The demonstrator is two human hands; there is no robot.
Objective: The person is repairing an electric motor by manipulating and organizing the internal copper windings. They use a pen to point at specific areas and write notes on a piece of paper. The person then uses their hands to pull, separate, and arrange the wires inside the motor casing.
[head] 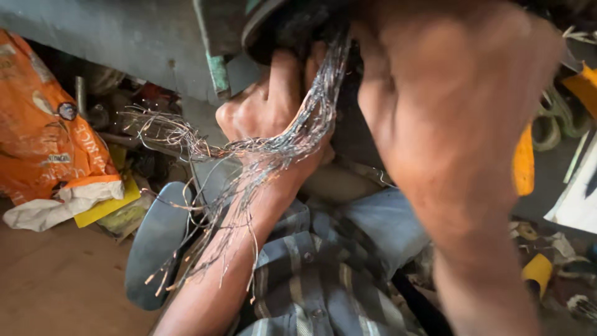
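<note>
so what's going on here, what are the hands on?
A person works bare-handed on a bundle of thin silvery-copper wire strands. The left hand is closed around the bundle where it runs up into a dark round housing under a grey metal body. The loose ends fan out down over the forearm. The right hand is raised close to the camera, blurred, fist closed; whether it holds anything cannot be told. An orange plastic sack lies at left.

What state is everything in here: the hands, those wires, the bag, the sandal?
Left hand: fingers closed around the wire bundle, reaching up into the dark part above.
Right hand: raised close to the camera, blurred; grip cannot be told.
Wire bundle: gathered at the hand, loose ends splayed and frayed.
Orange bag: crumpled, lying on the floor.
Sandal: lying flat on the floor.
</note>
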